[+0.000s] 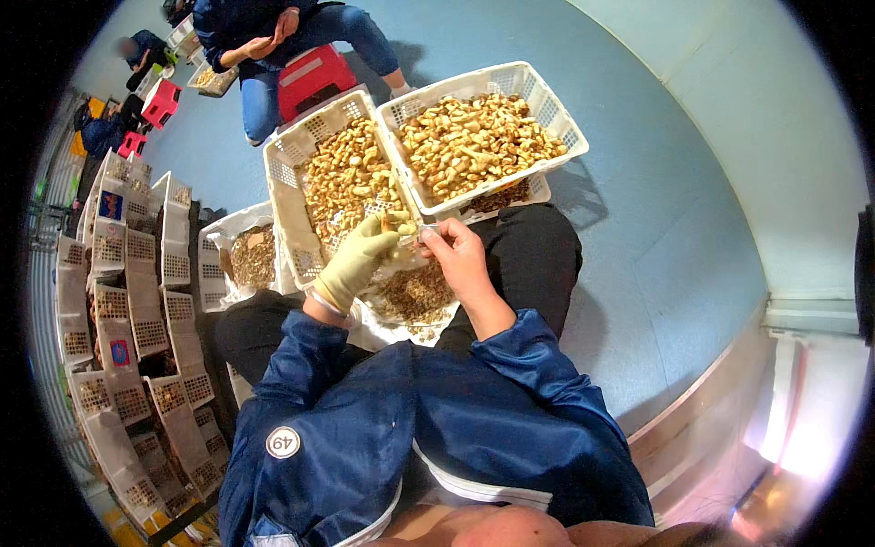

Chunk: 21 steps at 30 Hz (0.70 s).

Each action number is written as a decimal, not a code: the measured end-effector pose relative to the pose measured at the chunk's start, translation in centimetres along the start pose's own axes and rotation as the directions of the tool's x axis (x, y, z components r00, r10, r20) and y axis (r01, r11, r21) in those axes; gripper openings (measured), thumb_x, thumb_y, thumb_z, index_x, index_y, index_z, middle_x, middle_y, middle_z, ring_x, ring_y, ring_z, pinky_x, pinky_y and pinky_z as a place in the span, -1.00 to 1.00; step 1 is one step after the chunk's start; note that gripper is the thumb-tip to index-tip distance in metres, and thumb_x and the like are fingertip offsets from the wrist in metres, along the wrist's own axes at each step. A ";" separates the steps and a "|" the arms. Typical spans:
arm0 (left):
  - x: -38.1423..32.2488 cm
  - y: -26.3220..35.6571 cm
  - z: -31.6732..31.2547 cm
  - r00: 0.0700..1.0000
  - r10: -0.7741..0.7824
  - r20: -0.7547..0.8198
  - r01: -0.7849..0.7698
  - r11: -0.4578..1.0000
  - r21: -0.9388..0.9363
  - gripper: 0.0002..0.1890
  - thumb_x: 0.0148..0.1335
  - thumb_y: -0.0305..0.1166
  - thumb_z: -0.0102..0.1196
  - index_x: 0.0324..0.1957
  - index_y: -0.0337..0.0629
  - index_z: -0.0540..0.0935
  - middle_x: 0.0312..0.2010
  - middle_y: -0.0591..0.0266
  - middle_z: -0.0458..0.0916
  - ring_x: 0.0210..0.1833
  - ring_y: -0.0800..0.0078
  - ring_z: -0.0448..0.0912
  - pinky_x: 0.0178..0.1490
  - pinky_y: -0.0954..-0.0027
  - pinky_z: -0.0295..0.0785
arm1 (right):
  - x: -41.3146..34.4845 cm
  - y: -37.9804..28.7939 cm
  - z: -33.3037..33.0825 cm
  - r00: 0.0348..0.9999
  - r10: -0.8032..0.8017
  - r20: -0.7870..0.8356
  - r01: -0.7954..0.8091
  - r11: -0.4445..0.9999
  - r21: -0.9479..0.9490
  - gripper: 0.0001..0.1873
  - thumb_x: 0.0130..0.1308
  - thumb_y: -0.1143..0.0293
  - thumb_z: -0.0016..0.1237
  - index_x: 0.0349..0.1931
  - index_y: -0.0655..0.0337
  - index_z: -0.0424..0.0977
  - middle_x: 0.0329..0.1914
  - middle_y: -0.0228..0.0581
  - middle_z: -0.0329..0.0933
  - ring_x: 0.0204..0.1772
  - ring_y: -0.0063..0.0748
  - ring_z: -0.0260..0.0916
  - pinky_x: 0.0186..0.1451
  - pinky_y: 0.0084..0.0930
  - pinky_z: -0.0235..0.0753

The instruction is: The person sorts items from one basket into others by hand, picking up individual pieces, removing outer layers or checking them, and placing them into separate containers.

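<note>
My left hand (357,254), in a pale yellow glove, pinches a small mushroom (402,224) at its fingertips. Bare and close beside it, my right hand (462,256) grips a small greyish tool (427,232), perhaps a blade; the fingers cover most of it. Below both hands lies a heap of brown trimmings (413,294) on white sheeting between my knees. Just beyond the left hand, a white perforated plastic crate (284,198) holds loose mushrooms (348,174). A second white crate (574,140), full of mushrooms (478,140), stands to its right, propped over another crate holding dark bits.
At left, a white crate (212,256) contains brown scraps (253,256). Tall stacks of white crates (140,314) line the left side. Across from me a person in blue jeans (260,102) sits by a red stool (314,78). More people sit farther back. A wall runs along the right.
</note>
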<state>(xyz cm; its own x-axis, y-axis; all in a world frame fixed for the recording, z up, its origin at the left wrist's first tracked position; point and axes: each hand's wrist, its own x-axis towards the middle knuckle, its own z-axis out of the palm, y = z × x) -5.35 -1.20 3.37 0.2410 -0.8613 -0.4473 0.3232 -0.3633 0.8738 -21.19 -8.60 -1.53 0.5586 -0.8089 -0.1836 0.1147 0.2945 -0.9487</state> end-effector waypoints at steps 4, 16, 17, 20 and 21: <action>-1.9 -0.1 -0.7 0.998 0.046 0.052 -0.053 0.990 0.133 -0.64 0.34 -0.40 0.09 0.15 -0.25 0.52 -0.26 0.47 0.53 -0.36 0.77 0.41 -0.33 0.66 0.31 | -0.3 0.3 0.7 0.994 -0.091 0.061 0.094 0.995 -0.043 -0.87 0.36 0.42 0.07 -0.26 0.30 0.55 -0.36 -0.40 0.59 -0.33 -0.66 0.46 -0.21 -0.63 0.47; -4.9 -1.2 -0.1 0.898 0.440 -0.015 -0.328 0.691 0.644 -0.62 0.26 -0.58 0.09 0.14 -0.21 0.57 -0.19 0.07 0.65 -0.15 0.33 0.62 -0.06 0.38 0.50 | -1.1 -1.6 1.7 0.906 -0.327 0.267 0.388 0.896 -0.217 -0.90 0.28 0.50 0.10 -0.36 0.32 0.49 -0.07 -0.27 0.60 -0.16 -0.57 0.47 -0.11 -0.61 0.45; -4.9 -1.1 -0.1 0.902 0.432 -0.007 -0.302 0.642 0.704 -0.60 0.24 -0.59 0.09 0.14 -0.19 0.57 -0.19 0.02 0.65 -0.15 0.26 0.63 -0.05 0.35 0.50 | -1.1 -1.6 1.7 0.895 -0.352 0.274 0.416 0.880 -0.228 -0.89 0.27 0.50 0.11 -0.38 0.32 0.47 -0.07 -0.25 0.60 -0.13 -0.52 0.49 -0.10 -0.58 0.46; -4.8 -1.6 -0.3 0.837 0.544 0.057 -0.383 0.508 0.771 -0.57 0.21 -0.60 0.09 0.15 -0.15 0.56 -0.17 -0.08 0.62 -0.12 0.07 0.62 -0.04 0.26 0.50 | -1.1 -1.5 1.7 0.855 -0.417 0.308 0.501 0.816 -0.288 -0.88 0.24 0.51 0.13 -0.39 0.34 0.46 -0.07 -0.18 0.60 -0.07 -0.37 0.54 -0.06 -0.49 0.49; -4.8 -1.6 -0.1 0.842 0.538 0.053 -0.370 0.502 0.782 -0.58 0.20 -0.59 0.10 0.14 -0.15 0.56 -0.17 -0.08 0.62 -0.12 0.05 0.61 -0.03 0.25 0.50 | -1.2 -1.5 1.6 0.844 -0.433 0.316 0.524 0.790 -0.318 -0.88 0.23 0.51 0.13 -0.38 0.34 0.46 -0.08 -0.15 0.60 -0.05 -0.32 0.55 -0.05 -0.46 0.50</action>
<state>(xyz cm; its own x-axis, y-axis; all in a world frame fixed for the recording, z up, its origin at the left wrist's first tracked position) -6.89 3.55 4.12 0.3281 -0.9390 0.1035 -0.6428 -0.1416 0.7528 -20.74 -7.28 0.57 0.6813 -0.6499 0.3368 0.1217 -0.3530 -0.9277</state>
